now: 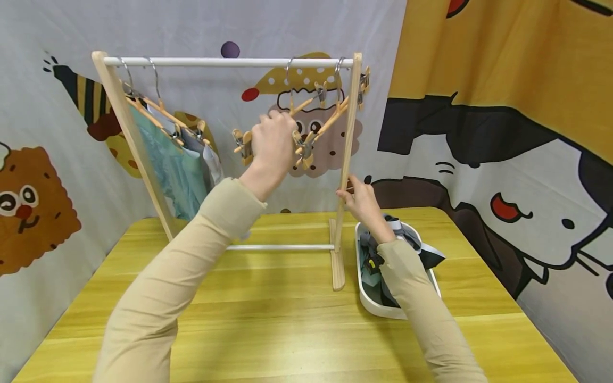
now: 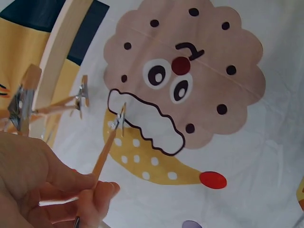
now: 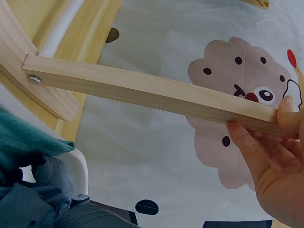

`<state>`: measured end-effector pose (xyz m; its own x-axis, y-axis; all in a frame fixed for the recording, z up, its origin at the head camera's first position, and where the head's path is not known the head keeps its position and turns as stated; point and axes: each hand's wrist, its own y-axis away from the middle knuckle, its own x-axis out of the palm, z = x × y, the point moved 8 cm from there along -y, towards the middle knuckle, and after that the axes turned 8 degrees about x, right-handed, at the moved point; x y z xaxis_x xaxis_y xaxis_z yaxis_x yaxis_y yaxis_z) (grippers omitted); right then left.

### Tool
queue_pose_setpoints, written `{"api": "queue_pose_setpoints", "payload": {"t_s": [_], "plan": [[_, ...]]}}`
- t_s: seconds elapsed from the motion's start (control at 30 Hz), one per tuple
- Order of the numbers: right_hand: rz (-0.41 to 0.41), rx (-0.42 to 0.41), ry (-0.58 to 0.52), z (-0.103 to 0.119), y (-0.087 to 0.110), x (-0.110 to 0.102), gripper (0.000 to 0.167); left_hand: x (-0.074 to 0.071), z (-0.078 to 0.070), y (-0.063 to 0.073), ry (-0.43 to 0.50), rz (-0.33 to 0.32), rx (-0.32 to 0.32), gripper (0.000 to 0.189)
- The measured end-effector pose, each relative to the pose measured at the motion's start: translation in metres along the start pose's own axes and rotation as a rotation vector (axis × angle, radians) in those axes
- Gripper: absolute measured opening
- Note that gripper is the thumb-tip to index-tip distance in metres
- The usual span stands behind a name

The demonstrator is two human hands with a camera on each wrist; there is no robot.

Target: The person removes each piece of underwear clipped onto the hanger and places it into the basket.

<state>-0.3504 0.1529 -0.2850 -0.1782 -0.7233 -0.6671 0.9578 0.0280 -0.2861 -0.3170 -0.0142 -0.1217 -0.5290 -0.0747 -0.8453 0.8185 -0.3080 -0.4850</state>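
Beige sleeves (image 1: 153, 282) extended, left grip (image 1: 273, 141) raised, pinching hanger (image 2: 102, 159), right grip (image 1: 362, 201) lower, grasping post (image 3: 152, 92)

Upper centre, your left grip (image 1: 273, 141) closes over the middle of a clip hanger (image 1: 303, 106), its hook at the white rail (image 1: 215, 62) of a wooden rack (image 1: 134, 141). Right of centre, your right grip (image 1: 365, 204) holds the right post (image 1: 349, 138), near which a second clip hanger (image 1: 330, 123) hangs. At upper left, two further hangers (image 1: 165, 111) carry a pale green garment (image 1: 174, 165) and others in grey and white. At lower right, partly covered by your right sleeve (image 1: 423, 303), a white basket (image 1: 375, 307) of clothes (image 1: 370, 277) stands on the tabletop (image 1: 268, 330).
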Motion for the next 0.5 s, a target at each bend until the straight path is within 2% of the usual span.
{"api": "queue_pose_setpoints", "payload": {"t_s": [0.13,0.4,0.5], "plan": [[-0.006,-0.017,-0.004,0.001,0.001,0.0,0.033,-0.002,-0.006,0.004,-0.02,-0.03,-0.001,0.029],[-0.018,-0.025,-0.004,0.001,0.002,-0.001,0.032,-0.01,-0.018,0.011,-0.109,-0.035,0.018,0.034],[-0.016,-0.027,-0.007,0.001,0.001,-0.001,0.032,-0.017,-0.02,0.013,-0.137,-0.074,0.021,0.036]]}}
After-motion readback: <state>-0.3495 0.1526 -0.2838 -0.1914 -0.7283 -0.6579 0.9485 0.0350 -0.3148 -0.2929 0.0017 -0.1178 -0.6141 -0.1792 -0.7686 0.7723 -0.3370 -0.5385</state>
